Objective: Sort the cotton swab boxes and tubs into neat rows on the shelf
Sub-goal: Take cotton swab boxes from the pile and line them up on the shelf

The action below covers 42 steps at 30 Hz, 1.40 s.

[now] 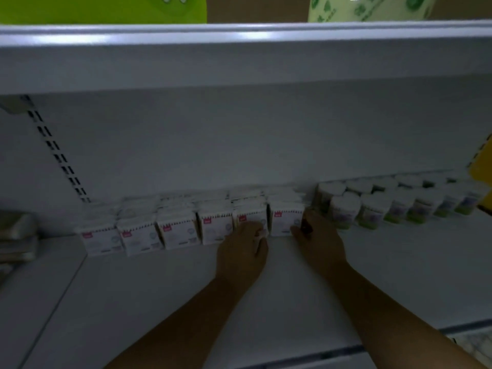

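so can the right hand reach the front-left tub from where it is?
Probably yes. The right hand sits at the end box, and the front-left tub stands just beside it, with only bare shelf between.

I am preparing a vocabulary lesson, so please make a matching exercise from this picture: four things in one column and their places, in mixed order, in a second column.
Things:
1. boxes with pink marks
2. round tubs
3. bright green item
4. left hand

Places:
A. on the upper shelf, at the left
B. touching the front of one box
C. right part of the lower shelf
D. in a row, left and middle of the lower shelf

Pairs: 1-D; 2-C; 3-A; 4-B
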Available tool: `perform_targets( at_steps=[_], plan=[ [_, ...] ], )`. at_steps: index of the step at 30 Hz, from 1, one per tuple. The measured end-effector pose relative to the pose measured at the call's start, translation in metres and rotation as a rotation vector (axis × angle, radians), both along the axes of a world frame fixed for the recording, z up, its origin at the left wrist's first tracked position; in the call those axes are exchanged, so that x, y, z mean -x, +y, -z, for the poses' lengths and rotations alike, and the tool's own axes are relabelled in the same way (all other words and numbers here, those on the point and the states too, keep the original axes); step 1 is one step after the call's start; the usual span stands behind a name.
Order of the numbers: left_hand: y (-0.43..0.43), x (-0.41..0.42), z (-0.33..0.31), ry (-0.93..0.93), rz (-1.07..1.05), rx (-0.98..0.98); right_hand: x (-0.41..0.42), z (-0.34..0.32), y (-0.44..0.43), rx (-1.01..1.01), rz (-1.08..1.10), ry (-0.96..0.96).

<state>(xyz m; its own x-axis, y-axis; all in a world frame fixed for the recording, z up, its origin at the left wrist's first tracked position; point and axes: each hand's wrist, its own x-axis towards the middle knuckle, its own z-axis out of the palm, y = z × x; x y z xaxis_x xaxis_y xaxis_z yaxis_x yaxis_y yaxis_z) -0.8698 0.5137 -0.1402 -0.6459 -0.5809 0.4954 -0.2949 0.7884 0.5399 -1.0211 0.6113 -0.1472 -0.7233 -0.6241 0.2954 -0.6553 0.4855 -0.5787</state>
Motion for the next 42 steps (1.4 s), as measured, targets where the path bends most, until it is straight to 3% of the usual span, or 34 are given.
perform_targets(
  at_steps=[8, 18, 21, 25, 30, 35, 38, 42],
  plan=[
    [-0.007, 0.005, 0.003, -0.101, 0.04, 0.02, -0.001, 0.001, -0.003, -0.064, 0.054, 0.03],
    [-0.011, -0.011, 0.0, -0.185, 0.17, -0.028, -0.031, -0.008, 0.012, -0.039, 0.204, -0.189],
    [-0.01, -0.044, -0.007, -0.287, 0.27, -0.005, -0.06, -0.009, 0.033, -0.134, 0.196, 0.018],
    [-0.039, -0.132, -0.041, -0.435, 0.356, 0.059, -0.12, -0.033, 0.025, -0.336, -0.066, 0.356],
    [-0.109, -0.286, -0.104, -0.811, 0.042, 0.306, -0.231, -0.081, -0.059, -0.626, -0.413, 0.514],
    [-0.156, -0.446, -0.147, -0.923, -0.249, 0.269, -0.366, -0.118, -0.146, -0.63, -0.649, 0.538],
    [-0.173, -0.522, -0.159, -0.899, -0.326, 0.085, -0.433, -0.135, -0.18, -0.562, -0.782, 0.533],
    [-0.202, -0.595, -0.151, -0.934, -0.438, 0.1, -0.485, -0.149, -0.213, -0.542, -0.832, 0.595]
  ],
)
